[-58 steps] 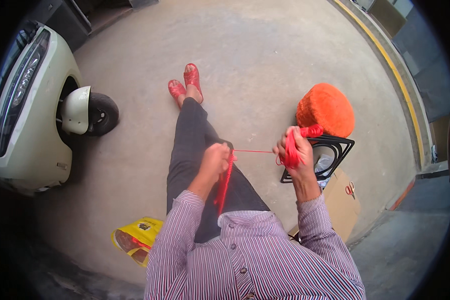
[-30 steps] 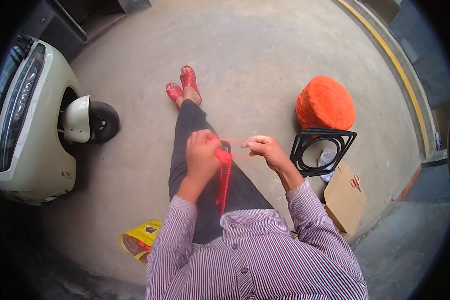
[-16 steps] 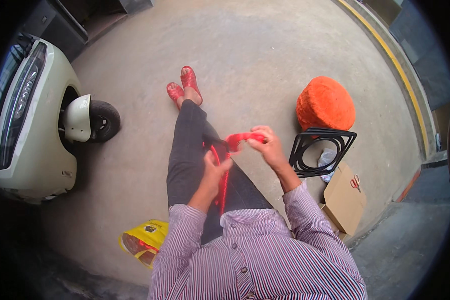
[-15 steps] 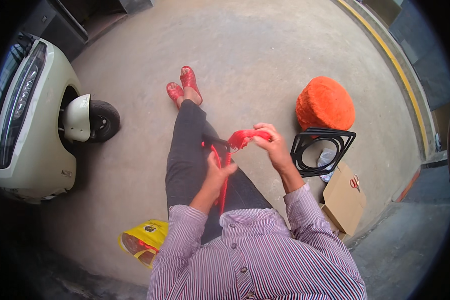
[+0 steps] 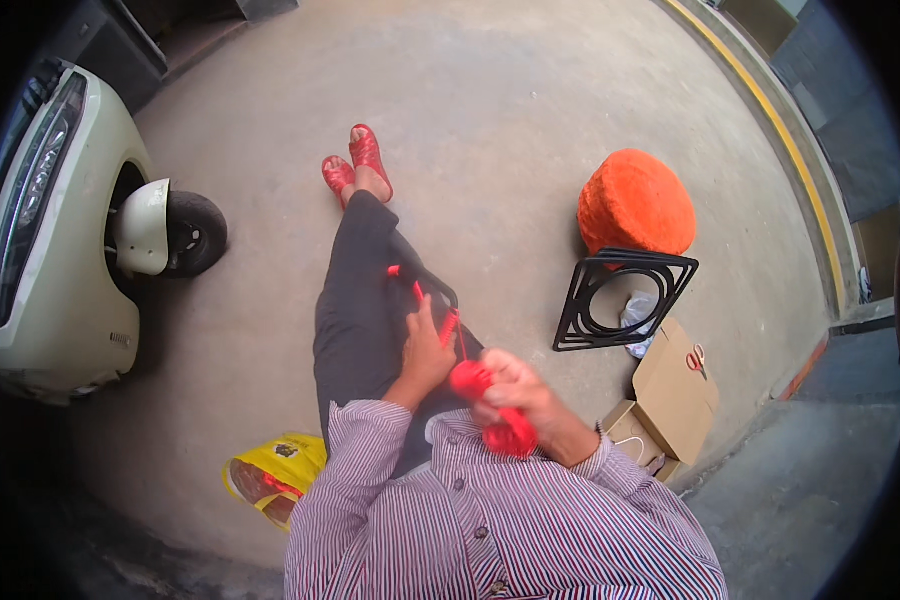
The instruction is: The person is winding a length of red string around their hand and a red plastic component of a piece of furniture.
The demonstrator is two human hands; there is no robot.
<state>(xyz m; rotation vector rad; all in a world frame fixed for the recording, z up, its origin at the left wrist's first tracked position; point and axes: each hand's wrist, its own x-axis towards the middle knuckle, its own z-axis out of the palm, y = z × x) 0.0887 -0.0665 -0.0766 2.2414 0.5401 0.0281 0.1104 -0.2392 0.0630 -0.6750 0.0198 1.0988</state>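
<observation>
My left hand is closed on a thin black frame over my lap. Red cord wrapping covers parts of the frame near the fingers. My right hand, a little blurred, grips a bundle of red cord close to my shirt front. From this bundle a taut red strand runs up to the wrapped part. The frame's lower portion is hidden behind my left hand and wrist.
To the right are an orange fuzzy stool, black square frames with rings and an opened cardboard box with red-handled scissors. A yellow bag lies lower left. A white vehicle stands at the left.
My right hand has moved down toward my body with the red bundle, drawing a strand straight. My left hand stays on the frame, which has shifted slightly. The view has turned a little.
</observation>
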